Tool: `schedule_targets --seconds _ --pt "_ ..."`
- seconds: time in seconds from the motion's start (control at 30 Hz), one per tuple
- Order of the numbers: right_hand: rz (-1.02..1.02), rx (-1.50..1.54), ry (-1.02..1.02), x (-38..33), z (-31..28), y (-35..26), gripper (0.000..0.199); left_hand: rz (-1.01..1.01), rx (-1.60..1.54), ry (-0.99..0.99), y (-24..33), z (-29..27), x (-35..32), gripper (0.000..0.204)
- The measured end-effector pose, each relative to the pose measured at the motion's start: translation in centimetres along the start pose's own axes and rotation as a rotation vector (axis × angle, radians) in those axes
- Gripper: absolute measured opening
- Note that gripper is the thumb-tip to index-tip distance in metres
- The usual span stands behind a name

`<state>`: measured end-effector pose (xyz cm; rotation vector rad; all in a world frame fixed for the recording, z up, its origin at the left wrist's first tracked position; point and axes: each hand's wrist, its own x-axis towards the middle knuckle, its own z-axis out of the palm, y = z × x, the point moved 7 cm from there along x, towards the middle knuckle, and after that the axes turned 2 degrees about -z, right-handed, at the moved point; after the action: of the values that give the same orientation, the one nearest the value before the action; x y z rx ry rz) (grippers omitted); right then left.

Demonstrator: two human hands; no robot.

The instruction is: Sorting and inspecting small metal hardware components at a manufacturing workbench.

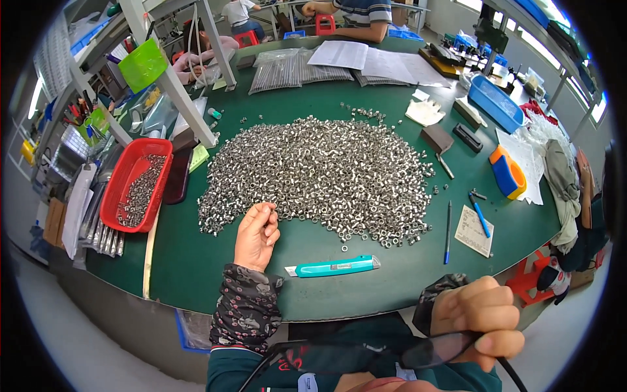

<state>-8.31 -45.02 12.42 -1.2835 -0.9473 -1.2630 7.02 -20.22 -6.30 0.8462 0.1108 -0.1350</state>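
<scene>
My left hand (257,236) is closed in a pinch at the near left edge of a wide heap of small shiny metal rings (313,173). What sits between its fingertips is too small to make out. Down at the lower right, my right hand (480,317) grips a pair of dark-framed glasses (434,351) by one side, near the hinge. The glasses are in front of my chest, below the table's front edge. A teal utility knife (336,266) lies on the green table (366,297), between the heap and me, with its blade end toward my left wrist.
At the left stands a red tray (163,173) partly filled with rings. To the right lie a pen (448,232), a blue marker (480,215) on a paper card (471,234), and a blue-orange tape roll (509,173). Bagged rods (275,73) and a blue bin (496,103) are farther back.
</scene>
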Motion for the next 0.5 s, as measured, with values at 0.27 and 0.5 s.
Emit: schedule_targets --seconds 0.27,0.5 --pt "-0.157 -0.036 0.138 1.1 -0.1 0.2 0.026 -0.034 0.008 -0.015 -0.8 0.8 0.5 0.010" --pt "-0.208 0.122 0.018 0.4 0.4 1.2 0.024 -0.054 0.018 -0.011 -0.9 0.4 0.5 0.009"
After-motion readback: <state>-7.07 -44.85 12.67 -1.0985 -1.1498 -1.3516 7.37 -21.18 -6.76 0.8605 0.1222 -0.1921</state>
